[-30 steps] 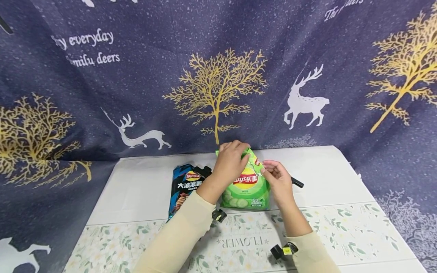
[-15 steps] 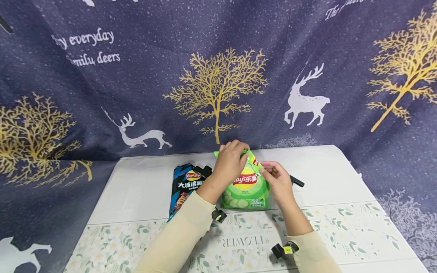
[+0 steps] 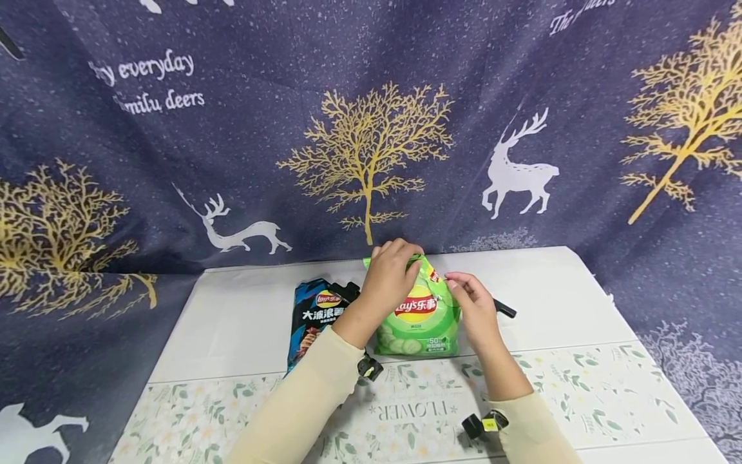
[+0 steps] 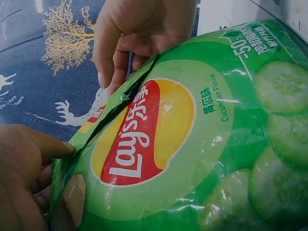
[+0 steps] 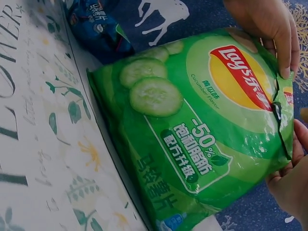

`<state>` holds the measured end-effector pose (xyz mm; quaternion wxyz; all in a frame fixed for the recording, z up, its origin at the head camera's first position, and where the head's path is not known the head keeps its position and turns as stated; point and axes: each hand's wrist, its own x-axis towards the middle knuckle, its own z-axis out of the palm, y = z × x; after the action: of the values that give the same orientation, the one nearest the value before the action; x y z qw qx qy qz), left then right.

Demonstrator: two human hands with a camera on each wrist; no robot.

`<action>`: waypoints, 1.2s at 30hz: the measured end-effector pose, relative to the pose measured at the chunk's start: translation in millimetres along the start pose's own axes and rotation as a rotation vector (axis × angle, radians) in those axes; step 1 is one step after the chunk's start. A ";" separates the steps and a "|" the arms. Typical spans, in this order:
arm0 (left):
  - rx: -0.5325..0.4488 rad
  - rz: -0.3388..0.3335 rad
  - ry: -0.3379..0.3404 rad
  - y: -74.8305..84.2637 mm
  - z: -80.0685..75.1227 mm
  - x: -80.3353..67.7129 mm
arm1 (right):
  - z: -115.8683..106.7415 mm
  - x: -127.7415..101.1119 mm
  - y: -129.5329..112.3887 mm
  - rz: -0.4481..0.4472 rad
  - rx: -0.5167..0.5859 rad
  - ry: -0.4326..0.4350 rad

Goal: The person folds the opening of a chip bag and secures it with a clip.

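Note:
A green Lay's cucumber chip bag [image 3: 418,319] stands on the white table [image 3: 556,290], leaning back. Its top edge is split open [image 4: 126,98] and partly folded over [image 5: 278,108]. My left hand [image 3: 394,270] grips the bag's top left corner, fingers curled over the edge [image 4: 29,163]. My right hand [image 3: 471,301] pinches the top right edge, with fingers behind the bag [image 5: 293,168]. The left hand's fingers [image 5: 276,33] lie over the yellow and red logo's upper side in the right wrist view.
A dark blue Lay's bag [image 3: 315,319] lies left of the green one, with a black clip [image 3: 348,290] at its top. Another black clip [image 3: 504,309] lies behind my right hand. A floral cloth [image 3: 580,386] covers the table's front. A navy deer curtain [image 3: 371,129] hangs behind.
My right hand has shifted slightly left and up along the bag's top right edge. The left hand and the bag have hardly moved.

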<state>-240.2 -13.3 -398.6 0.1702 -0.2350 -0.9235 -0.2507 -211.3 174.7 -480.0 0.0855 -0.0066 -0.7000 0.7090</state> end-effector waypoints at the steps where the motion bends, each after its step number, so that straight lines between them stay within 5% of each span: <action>1: -0.003 0.001 0.001 0.2 -0.4 -0.4 | -1.1 0.3 -0.1 -0.003 -0.006 0.000; 8: -0.011 0.000 -0.004 1.0 -1.5 -1.3 | -12.2 1.5 1.3 -0.054 -0.033 -0.014; 24: 0.006 0.012 0.005 -0.2 0.5 -1.5 | -43.9 5.3 16.1 -0.030 -0.448 -0.080; 36: 0.002 0.005 -0.003 0.6 -1.5 -1.1 | -57.7 4.3 24.6 -0.055 -0.555 -0.055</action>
<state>-238.7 -14.1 -397.6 0.1698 -0.2375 -0.9234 -0.2491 -210.8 232.4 -505.1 0.0807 0.0082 -0.8695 0.4873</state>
